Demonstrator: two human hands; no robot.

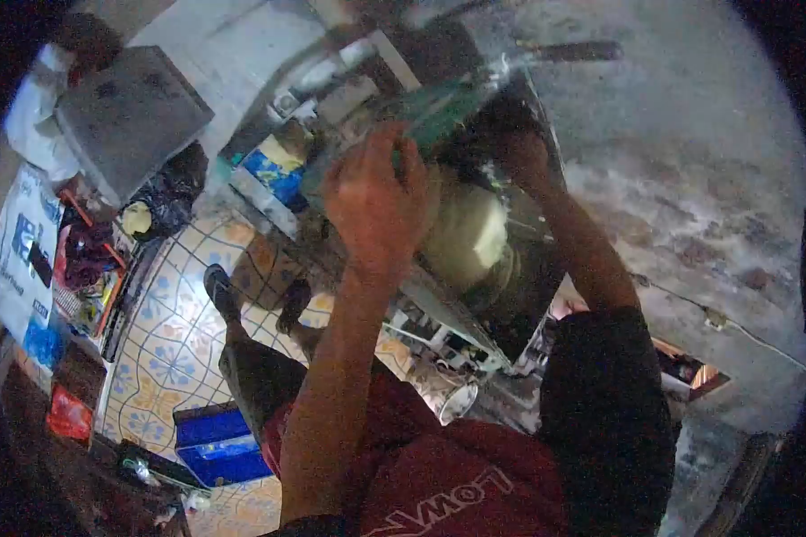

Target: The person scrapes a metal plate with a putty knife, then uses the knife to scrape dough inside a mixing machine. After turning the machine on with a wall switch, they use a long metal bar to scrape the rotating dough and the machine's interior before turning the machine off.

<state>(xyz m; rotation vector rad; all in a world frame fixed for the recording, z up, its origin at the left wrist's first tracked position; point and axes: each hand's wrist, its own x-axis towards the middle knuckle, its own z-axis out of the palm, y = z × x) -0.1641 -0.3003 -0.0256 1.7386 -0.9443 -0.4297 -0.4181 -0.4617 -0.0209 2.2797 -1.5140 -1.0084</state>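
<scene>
My left hand (381, 201) is closed in a fist above the cluttered work surface, at the middle of the view. A blurred green, see-through thing (443, 112) extends from just beyond its fingers; whether the fist grips it I cannot make out. My right hand (524, 157) reaches over the dark far part of the surface, its fingers lost in shadow and blur. Between and below the hands sits a pale, rounded vessel (470, 237) with a bright patch on its side.
A blue and yellow packet (278, 174) lies left of my left hand. A dark handle (573, 51) sticks out at the top. A grey box (134, 121) and a black bag (175, 192) stand at left. A blue box (219, 445) sits on the patterned tile floor (175, 336). A stained wall (681, 224) is at right.
</scene>
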